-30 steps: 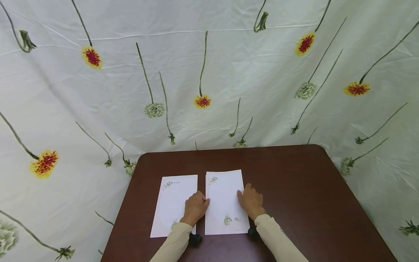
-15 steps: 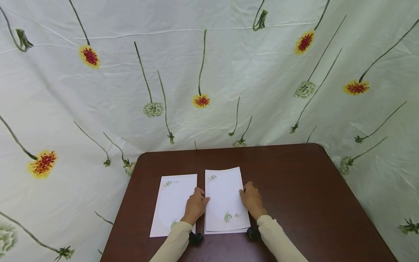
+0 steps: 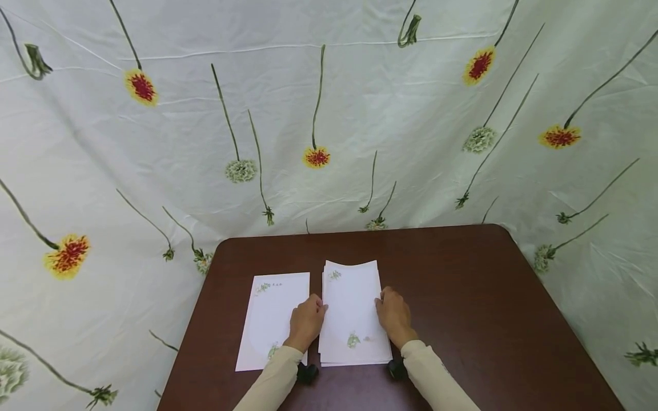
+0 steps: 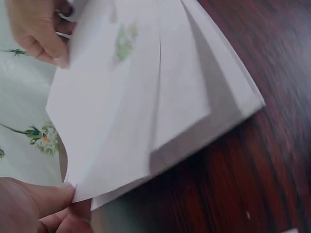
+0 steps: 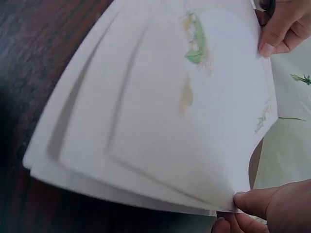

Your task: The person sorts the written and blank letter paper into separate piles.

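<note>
A white cloth printed with flowers (image 3: 288, 108) hangs behind a dark reddish-brown wooden tabletop (image 3: 488, 319), its grain streaky in the wrist views. On the near part of the table, left of its middle, a stack of white printed paper sheets (image 3: 354, 311) is held between two bare hands. The left hand (image 3: 307, 323) pinches the left edge, thumb on top and fingers curled beneath; the right hand (image 3: 394, 315) pinches the right edge in the same way. Between them the top sheet bows, its far edge dipping in the middle, and the near ends of the sheets lie staggered, with gaps showing between the layers. The top sheet bears a pale green plant print at its far left corner and another near its near end, beside a faint tan mark. Just left of the stack, a single printed sheet (image 3: 269, 319) lies flat, partly under the left forearm, with small dark characters too tiny to read. Cream sleeves (image 3: 437, 377) cover both forearms, and a black device (image 3: 307, 374) sits at the left wrist.
</note>
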Demonstrator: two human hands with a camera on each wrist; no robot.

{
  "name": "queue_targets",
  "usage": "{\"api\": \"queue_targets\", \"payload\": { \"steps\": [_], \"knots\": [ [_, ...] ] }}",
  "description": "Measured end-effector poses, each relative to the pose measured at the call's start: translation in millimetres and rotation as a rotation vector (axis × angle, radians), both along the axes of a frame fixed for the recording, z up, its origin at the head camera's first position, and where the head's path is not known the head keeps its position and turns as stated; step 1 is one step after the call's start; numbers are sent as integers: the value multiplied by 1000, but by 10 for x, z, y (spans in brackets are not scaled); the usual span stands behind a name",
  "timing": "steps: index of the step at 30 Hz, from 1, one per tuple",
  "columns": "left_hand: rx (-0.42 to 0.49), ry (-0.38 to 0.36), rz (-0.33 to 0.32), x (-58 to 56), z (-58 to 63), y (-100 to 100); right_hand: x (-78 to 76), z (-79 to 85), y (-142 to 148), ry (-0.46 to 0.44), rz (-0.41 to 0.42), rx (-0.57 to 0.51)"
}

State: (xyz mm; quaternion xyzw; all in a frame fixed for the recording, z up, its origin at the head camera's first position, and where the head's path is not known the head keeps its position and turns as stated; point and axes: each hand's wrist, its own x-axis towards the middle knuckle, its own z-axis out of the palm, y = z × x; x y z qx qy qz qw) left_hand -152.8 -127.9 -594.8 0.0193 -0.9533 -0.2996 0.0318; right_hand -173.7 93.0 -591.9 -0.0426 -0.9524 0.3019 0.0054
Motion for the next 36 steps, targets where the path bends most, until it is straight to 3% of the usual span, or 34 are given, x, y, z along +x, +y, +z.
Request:
{"api": "queue_targets", "payload": {
  "steps": [5,7,13,19,23,31,36],
  "knots": [
    [-250,172,-46,18,-36,25,52,-7,-45,85,34,158],
    [-335,209,-47,24,-29,51,77,-12,-75,119,46,227],
    [-458,139,-57,60,45,143,118,-14,-148,123,36,304],
    [-447,54,-74,90,104,195,130,0,-174,84,26,285],
    [-426,56,-74,92,103,194,134,1,-169,74,28,272],
    [-305,183,-41,29,54,172,85,-28,-114,249,18,278],
    [-190,145,-41,3,88,178,79,-14,-67,313,22,251]
  ]
}}
